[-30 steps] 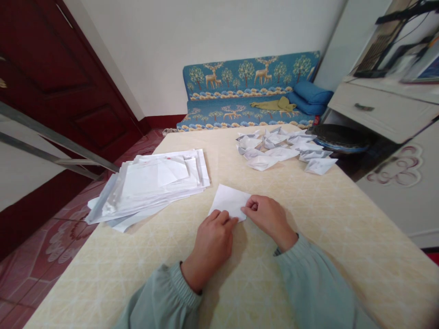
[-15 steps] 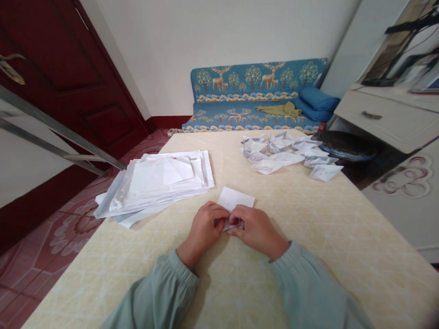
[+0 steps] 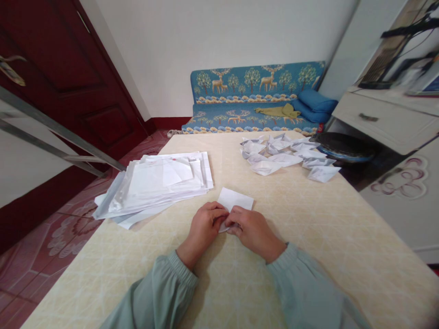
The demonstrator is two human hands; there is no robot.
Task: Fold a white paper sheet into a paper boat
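Note:
A small white sheet of paper [image 3: 236,198] lies on the table in front of me, its near edge partly folded up. My left hand [image 3: 208,222] is closed on the paper's near left part, thumb and fingers pinched together. From the other side my right hand [image 3: 249,228] pinches the same near edge, its fingertips almost touching the left ones. The exact crease is hidden under the fingers. Both wrists rest low over the tabletop, in pale green sleeves.
A stack of white papers [image 3: 161,178] lies on the table [image 3: 240,283] to the left. Several folded paper shapes [image 3: 274,153] sit together at the far right. Beyond stands a blue patterned sofa [image 3: 240,107]; a white cabinet [image 3: 387,121] is at the right.
My right hand has shifted slightly left along the paper's near edge, and its fingers have closed in nearer the left fingertips. The paper stays in place.

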